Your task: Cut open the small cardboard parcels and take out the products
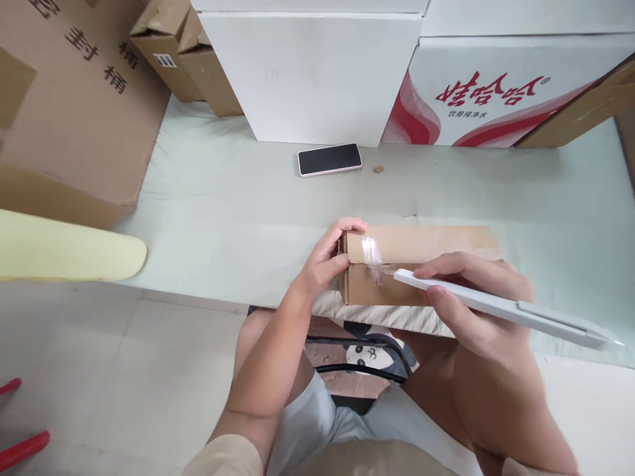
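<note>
As I look down through the head camera, a small cardboard box (421,243) lies at the near edge of the table (223,205), just right of the middle. My left hand (327,259) clasps its left end, fingers over the far corner and thumb at the seam. My right hand (489,334) pinches a slim white tool (496,305), which looks like a cutter, between thumb and fingers above the box's right part. The tool slants, its narrow end pointing left towards a strip of clear tape (370,250) across the seam; whether that tip touches the tape I can't tell.

Farther off, a phone (330,160) lies with its dark screen up, a small brown scrap (378,169) just to its right. Behind them I have a plain white carton (317,73) and, to its right, a carton with red lettering (489,92). At far left stands a large brown carton (74,139), with a pale yellow object (69,248) on its near side.
</note>
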`<state>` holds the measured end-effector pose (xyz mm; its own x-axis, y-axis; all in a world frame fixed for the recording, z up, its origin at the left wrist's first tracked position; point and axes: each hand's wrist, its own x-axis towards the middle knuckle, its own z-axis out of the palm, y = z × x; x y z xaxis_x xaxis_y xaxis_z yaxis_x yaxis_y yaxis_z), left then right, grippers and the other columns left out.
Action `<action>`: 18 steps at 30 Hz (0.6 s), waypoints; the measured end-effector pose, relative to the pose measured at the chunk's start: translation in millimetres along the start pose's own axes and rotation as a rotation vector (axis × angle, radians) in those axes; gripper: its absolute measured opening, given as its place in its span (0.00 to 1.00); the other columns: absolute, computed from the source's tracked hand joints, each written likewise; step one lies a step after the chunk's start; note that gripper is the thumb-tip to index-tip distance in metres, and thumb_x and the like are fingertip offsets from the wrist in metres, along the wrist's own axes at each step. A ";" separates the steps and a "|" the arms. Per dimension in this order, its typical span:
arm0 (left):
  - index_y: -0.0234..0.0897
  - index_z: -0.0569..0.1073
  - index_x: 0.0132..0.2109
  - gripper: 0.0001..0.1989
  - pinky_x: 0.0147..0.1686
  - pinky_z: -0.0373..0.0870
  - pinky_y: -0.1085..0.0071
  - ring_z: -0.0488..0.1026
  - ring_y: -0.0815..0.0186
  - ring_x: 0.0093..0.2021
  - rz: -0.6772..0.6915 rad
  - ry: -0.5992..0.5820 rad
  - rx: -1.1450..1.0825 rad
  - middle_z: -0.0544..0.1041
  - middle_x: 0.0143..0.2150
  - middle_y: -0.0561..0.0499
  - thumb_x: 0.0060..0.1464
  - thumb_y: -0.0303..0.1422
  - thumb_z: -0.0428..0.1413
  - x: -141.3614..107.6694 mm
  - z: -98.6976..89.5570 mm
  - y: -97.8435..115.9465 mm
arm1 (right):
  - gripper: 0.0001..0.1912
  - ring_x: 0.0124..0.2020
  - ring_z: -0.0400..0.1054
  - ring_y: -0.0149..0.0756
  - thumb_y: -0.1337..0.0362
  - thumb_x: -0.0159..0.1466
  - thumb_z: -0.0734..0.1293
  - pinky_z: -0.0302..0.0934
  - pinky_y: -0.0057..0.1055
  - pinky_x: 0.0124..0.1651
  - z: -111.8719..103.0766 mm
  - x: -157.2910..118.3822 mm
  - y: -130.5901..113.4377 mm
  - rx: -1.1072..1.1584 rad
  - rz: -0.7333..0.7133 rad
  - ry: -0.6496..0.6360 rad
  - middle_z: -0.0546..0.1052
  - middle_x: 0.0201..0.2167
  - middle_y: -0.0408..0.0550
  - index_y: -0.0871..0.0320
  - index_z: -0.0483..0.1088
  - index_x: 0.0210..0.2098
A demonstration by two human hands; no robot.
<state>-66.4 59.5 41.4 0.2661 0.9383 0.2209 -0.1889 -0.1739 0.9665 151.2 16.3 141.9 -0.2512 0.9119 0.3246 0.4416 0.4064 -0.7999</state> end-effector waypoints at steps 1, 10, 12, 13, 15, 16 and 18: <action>0.43 0.72 0.52 0.22 0.60 0.67 0.56 0.70 0.50 0.60 -0.003 0.002 0.003 0.73 0.57 0.43 0.54 0.49 0.59 0.1 0.1 -0.1 | 0.03 0.16 0.61 0.26 0.66 0.64 0.68 0.52 0.28 0.19 -0.1 0.0 1.2 0.005 -0.019 0.002 0.74 0.19 0.37 0.53 0.74 0.33; 0.43 0.72 0.53 0.18 0.59 0.69 0.57 0.71 0.52 0.59 0.003 0.026 0.032 0.74 0.57 0.44 0.56 0.39 0.56 -1.1 0.6 1.5 | 0.02 0.17 0.63 0.24 0.65 0.63 0.70 0.55 0.25 0.19 -0.6 4.7 9.5 -0.058 -0.114 -0.031 0.76 0.21 0.38 0.54 0.76 0.35; 0.43 0.72 0.53 0.18 0.60 0.69 0.56 0.71 0.52 0.60 0.001 0.033 0.041 0.74 0.57 0.43 0.56 0.39 0.56 -1.1 0.8 1.8 | 0.02 0.17 0.65 0.25 0.65 0.64 0.70 0.56 0.24 0.20 -1.3 7.9 7.4 -0.083 -0.114 -0.082 0.78 0.23 0.39 0.54 0.77 0.36; 0.43 0.72 0.53 0.18 0.61 0.69 0.55 0.71 0.51 0.60 -0.001 0.036 0.042 0.74 0.58 0.43 0.56 0.40 0.56 -1.0 0.8 1.7 | 0.02 0.18 0.66 0.25 0.65 0.64 0.70 0.57 0.24 0.21 -1.4 9.1 5.9 -0.095 -0.103 -0.103 0.79 0.24 0.39 0.54 0.77 0.36; 0.43 0.72 0.53 0.18 0.61 0.68 0.55 0.70 0.51 0.61 -0.010 0.038 0.042 0.74 0.58 0.44 0.56 0.40 0.56 -0.8 0.7 1.2 | 0.03 0.19 0.68 0.26 0.64 0.65 0.69 0.58 0.25 0.22 -0.8 9.8 3.5 -0.105 -0.072 -0.119 0.80 0.26 0.40 0.55 0.77 0.36; 0.43 0.72 0.53 0.18 0.61 0.68 0.55 0.70 0.51 0.61 -0.014 0.037 0.043 0.74 0.58 0.44 0.56 0.40 0.56 -0.6 0.5 0.8 | 0.03 0.20 0.67 0.26 0.64 0.65 0.69 0.58 0.26 0.22 -0.1 9.1 3.2 -0.101 -0.063 -0.105 0.80 0.26 0.40 0.55 0.76 0.35; 0.43 0.72 0.53 0.18 0.60 0.68 0.56 0.71 0.51 0.60 -0.020 0.040 0.050 0.74 0.58 0.43 0.56 0.41 0.57 -0.3 -0.1 0.0 | 0.03 0.19 0.65 0.27 0.64 0.64 0.69 0.56 0.27 0.22 2.0 6.0 4.7 -0.092 -0.047 -0.027 0.77 0.23 0.40 0.54 0.76 0.34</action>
<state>-66.5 59.3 41.3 0.2313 0.9526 0.1975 -0.1358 -0.1694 0.9761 150.0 23.6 139.0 -0.2964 0.8902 0.3460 0.5053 0.4536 -0.7341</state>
